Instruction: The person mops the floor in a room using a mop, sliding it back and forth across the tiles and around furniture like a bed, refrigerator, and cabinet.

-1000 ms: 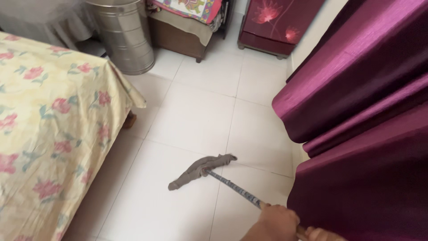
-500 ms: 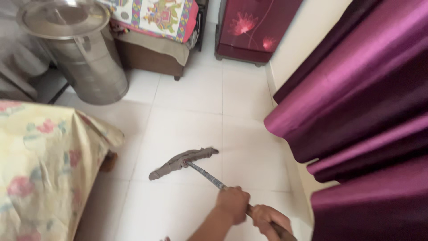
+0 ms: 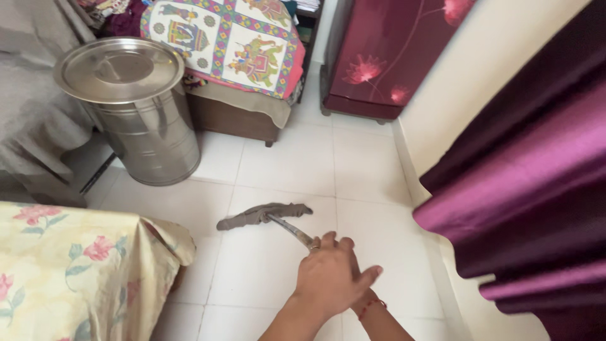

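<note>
A person's left hand (image 3: 328, 278) lies on top, fingers stretched forward and thumb spread, closed over the upper end of a mop handle (image 3: 291, 230). The right hand (image 3: 366, 297), wearing a red thread at the wrist, sits beneath it and is mostly hidden, so how far it is closed on the handle cannot be told. The thin metal handle slants up and left from the hands to a grey mop cloth (image 3: 262, 215), which lies flat on the white tiled floor (image 3: 372, 170), stretched across a grout line near the middle of the room.

At lower left, a bed (image 3: 69, 278) covered in a pale yellow sheet with pink flowers juts into view, its corner near the cloth but apart from it. Behind it stands a tall steel drum (image 3: 142, 120) with a flat lid, just beside a grey-draped piece of furniture (image 3: 31, 120). A low wooden bench (image 3: 233, 120) under a patchwork spread printed with elephants sits against the far side. A maroon cabinet (image 3: 385, 57) with a flower pattern stands in the far corner by a cream wall (image 3: 467, 82). A shiny purple curtain (image 3: 543, 189) fills the right edge.
</note>
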